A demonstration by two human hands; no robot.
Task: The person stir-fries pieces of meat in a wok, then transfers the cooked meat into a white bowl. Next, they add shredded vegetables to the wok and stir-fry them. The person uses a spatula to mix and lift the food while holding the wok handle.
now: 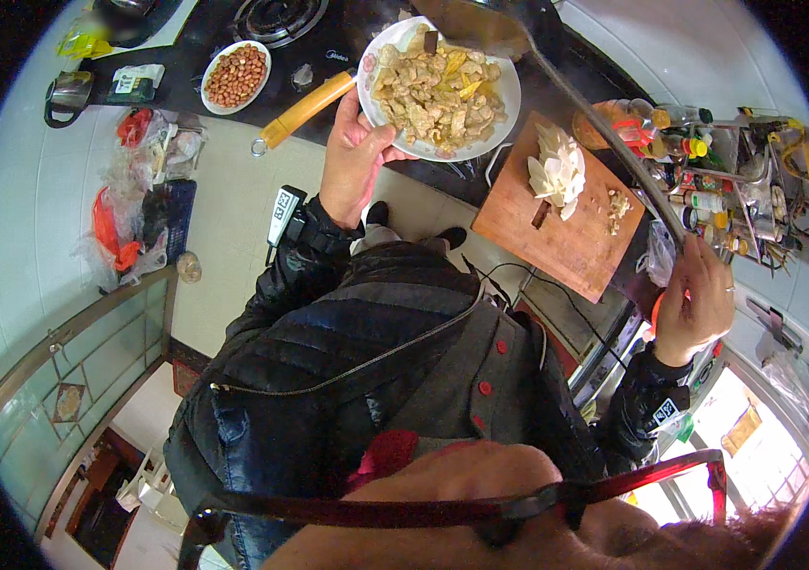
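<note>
My left hand [357,152] grips the near-left rim of a white plate [511,104], thumb on top. Browned meat pieces [438,100] with some yellow slices fill the plate. My right hand [694,302], at the right, is closed round the end of a long-handled metal cooking utensil [604,123]. Its broad head reaches the plate's far edge; whether it is a ladle or a spatula I cannot tell. From beside the plate a yellow wooden pan handle [310,109] sticks out to the left, close to my left fingers; the plate hides what it joins.
Right of the plate, a wooden cutting board [509,204] carries pale sliced pieces [558,171] and chopped bits [618,207]. Bottles [699,147] crowd the right wall. A dish of peanuts [236,76] stands left, near a gas burner [281,17]. Bags [124,214] hang at the left wall.
</note>
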